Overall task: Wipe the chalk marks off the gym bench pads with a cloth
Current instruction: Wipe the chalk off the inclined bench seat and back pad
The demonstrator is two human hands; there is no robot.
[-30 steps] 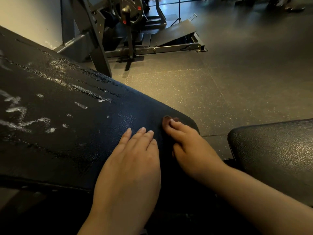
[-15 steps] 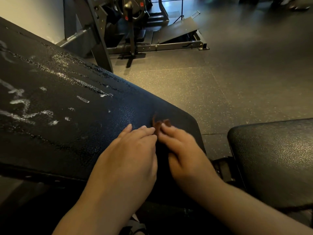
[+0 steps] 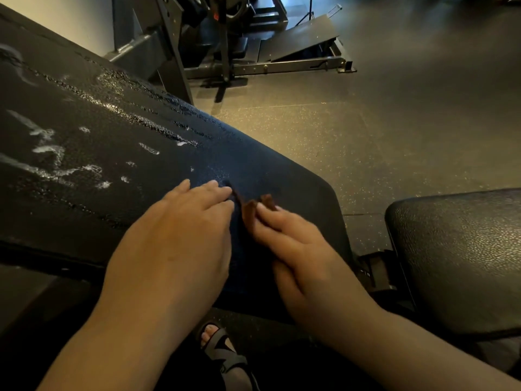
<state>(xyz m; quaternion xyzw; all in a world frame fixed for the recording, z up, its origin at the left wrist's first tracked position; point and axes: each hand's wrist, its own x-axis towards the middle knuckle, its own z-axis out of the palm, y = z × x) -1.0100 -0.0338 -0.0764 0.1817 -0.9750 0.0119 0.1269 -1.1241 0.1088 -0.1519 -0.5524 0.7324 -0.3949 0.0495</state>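
On the long sloping pad (image 3: 253, 170) in front of me, my left hand (image 3: 174, 244) lies flat with the fingers straight and released, pressing on the black surface near its lower end. Just beside it, my right hand (image 3: 298, 249) grasps a small brown cloth (image 3: 249, 213) at the fingertips; the cloth is bunched against the pad between my two hands, and motion blur hides the exact grip. White chalk marks (image 3: 48, 150) streak the pad well to the left of both hands. A second pad (image 3: 456, 255) sits to the right, apart from the first. Below, my sandal (image 3: 222, 351) stands on the speckled floor (image 3: 366, 131), with a weight machine (image 3: 225, 38) beyond.
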